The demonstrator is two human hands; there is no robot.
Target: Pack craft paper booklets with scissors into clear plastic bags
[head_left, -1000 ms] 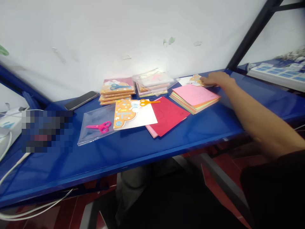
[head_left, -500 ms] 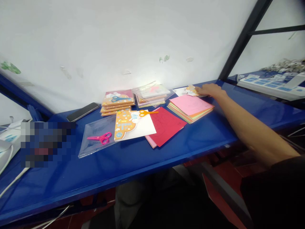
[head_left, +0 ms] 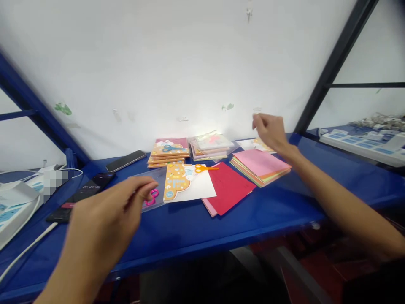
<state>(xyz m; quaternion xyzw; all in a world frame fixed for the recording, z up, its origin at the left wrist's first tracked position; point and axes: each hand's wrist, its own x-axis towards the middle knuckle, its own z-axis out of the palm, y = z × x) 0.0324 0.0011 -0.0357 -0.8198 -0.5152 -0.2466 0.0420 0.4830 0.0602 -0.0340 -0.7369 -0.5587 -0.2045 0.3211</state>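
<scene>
**Left hand [head_left: 104, 207] and right hand [head_left: 268, 131] empty above craft supplies**

Blue shelf [head_left: 278, 207] along white wall [head_left: 158, 76]. Booklet stack [head_left: 167, 153] and phone [head_left: 125, 161] at back. Pastel paper stack [head_left: 261, 166] right of center, red paper [head_left: 228, 188] beside it. Right hand raised above pastel paper stack, fingers [head_left: 257, 122] loosely bunched, nothing pinched. Left hand low near shelf front, fingers slightly curled and parted, nothing held, over clear plastic sleeve [head_left: 147, 181]. Pink scissors [head_left: 152, 197] on sleeve, partly behind left hand, not gripped. Orange scissors [head_left: 204, 169] on white card [head_left: 202, 185].

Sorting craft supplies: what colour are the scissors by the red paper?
The scissors are orange, as the head view shows.
</scene>
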